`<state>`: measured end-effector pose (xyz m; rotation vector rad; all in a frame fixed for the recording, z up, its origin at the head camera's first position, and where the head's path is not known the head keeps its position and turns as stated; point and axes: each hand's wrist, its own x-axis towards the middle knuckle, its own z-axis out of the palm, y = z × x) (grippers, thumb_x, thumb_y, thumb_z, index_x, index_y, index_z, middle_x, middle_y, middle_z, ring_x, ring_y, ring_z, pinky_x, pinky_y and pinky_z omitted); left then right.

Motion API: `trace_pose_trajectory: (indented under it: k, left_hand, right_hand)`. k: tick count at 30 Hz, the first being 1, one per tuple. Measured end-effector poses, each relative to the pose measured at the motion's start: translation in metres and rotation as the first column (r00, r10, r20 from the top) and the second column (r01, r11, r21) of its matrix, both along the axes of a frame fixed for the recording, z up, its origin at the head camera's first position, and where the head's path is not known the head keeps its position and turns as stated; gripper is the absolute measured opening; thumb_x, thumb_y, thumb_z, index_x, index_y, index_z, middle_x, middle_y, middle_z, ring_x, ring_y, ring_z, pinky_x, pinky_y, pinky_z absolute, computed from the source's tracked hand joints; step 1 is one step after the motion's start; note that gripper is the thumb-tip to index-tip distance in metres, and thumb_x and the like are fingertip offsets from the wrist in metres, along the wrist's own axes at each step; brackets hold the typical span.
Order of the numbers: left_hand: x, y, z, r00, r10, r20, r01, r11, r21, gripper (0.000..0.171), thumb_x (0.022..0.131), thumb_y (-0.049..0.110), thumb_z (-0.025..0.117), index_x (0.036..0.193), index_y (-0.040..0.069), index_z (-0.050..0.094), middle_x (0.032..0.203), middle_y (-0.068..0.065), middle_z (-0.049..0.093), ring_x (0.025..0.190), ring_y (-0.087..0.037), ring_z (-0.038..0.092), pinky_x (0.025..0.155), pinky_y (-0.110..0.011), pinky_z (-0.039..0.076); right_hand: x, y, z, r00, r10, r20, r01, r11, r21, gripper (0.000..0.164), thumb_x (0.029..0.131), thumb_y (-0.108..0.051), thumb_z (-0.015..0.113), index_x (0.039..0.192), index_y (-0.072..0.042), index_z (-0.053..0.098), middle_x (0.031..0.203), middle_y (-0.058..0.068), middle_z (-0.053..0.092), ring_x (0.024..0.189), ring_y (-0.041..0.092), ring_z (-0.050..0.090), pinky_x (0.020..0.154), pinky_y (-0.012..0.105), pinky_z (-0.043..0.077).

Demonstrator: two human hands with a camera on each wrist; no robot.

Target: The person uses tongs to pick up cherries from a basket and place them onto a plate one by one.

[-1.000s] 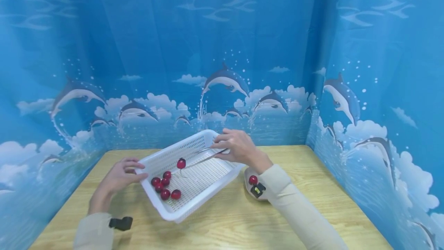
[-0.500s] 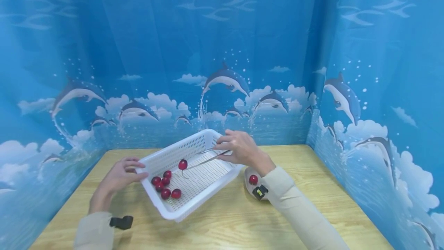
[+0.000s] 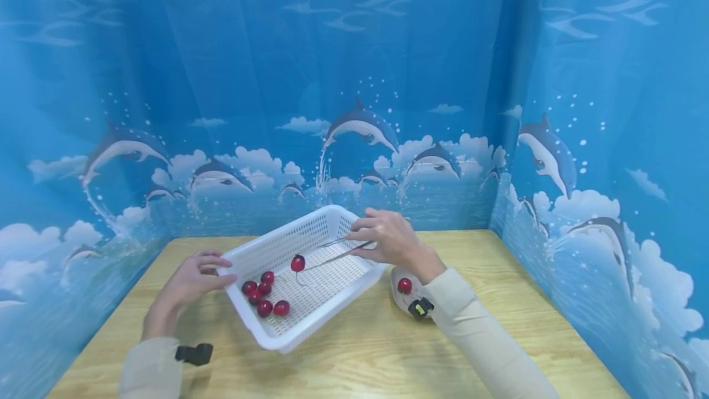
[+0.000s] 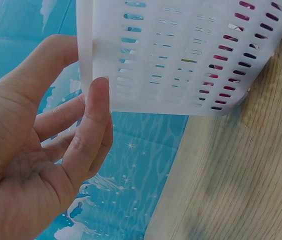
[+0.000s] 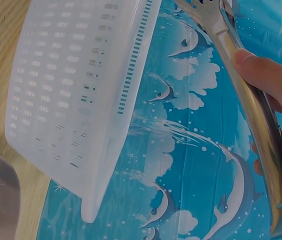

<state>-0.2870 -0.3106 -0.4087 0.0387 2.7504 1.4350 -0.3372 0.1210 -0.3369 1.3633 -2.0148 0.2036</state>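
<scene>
Head view: left hand (image 3: 188, 282) pinches white basket (image 3: 320, 295), right hand (image 3: 392, 240) grips metal tongs (image 5: 255, 107)

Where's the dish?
In the head view, the dish sits on the table, right of the basket, partly behind the right sleeve; in the right wrist view, it's at lower left.

From my end, I could read no lettering, numbers or brands on the white basket (image 3: 331, 308), nor on anything beside or behind it.

The basket (image 3: 331, 308) is white, and the cherries (image 3: 264, 289) are red. The blue backdrop (image 3: 310, 54) has a dolphin pattern.
</scene>
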Motion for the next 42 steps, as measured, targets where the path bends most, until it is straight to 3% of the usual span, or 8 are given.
trace_pose_trajectory:
  k: [11, 24, 42]
  left_hand:
    - [0.002, 0.001, 0.001, 1.0, -0.01, -0.018, 0.01, 1.0, 0.016, 0.061, 0.088, 0.028, 0.082, 0.131, -0.009, 0.061, 0.158, -0.031, 0.034, 0.132, -0.05, 0.054, 0.104, -0.054, 0.057]
    - [0.002, 0.001, 0.001, 0.999, -0.016, -0.029, 0.016, 1.0, 0.021, 0.059, 0.087, 0.026, 0.082, 0.129, -0.01, 0.062, 0.159, -0.031, 0.033, 0.13, -0.051, 0.054, 0.102, -0.052, 0.059]
    - [0.003, 0.001, 0.001, 0.999, -0.024, -0.047, 0.025, 0.999, 0.035, 0.058, 0.087, 0.024, 0.082, 0.129, -0.011, 0.061, 0.156, -0.032, 0.035, 0.128, -0.049, 0.057, 0.097, -0.046, 0.062]
  right_hand:
    - [0.001, 0.004, -0.001, 1.0, -0.008, 0.006, 0.008, 1.0, 0.0, 0.028, 0.082, -0.034, 0.087, 0.107, -0.024, 0.082, 0.101, -0.005, 0.081, 0.074, 0.008, 0.056, 0.058, 0.01, 0.032]
    - [0.004, 0.012, 0.003, 1.0, -0.011, -0.009, 0.011, 1.0, -0.007, 0.029, 0.079, -0.032, 0.089, 0.105, -0.022, 0.082, 0.099, -0.002, 0.081, 0.077, 0.01, 0.061, 0.059, 0.013, 0.042]
    - [0.012, 0.039, 0.005, 0.998, -0.055, -0.02, 0.054, 0.998, -0.029, 0.028, 0.076, -0.029, 0.092, 0.101, -0.021, 0.083, 0.097, -0.003, 0.08, 0.077, 0.01, 0.061, 0.059, 0.014, 0.043]
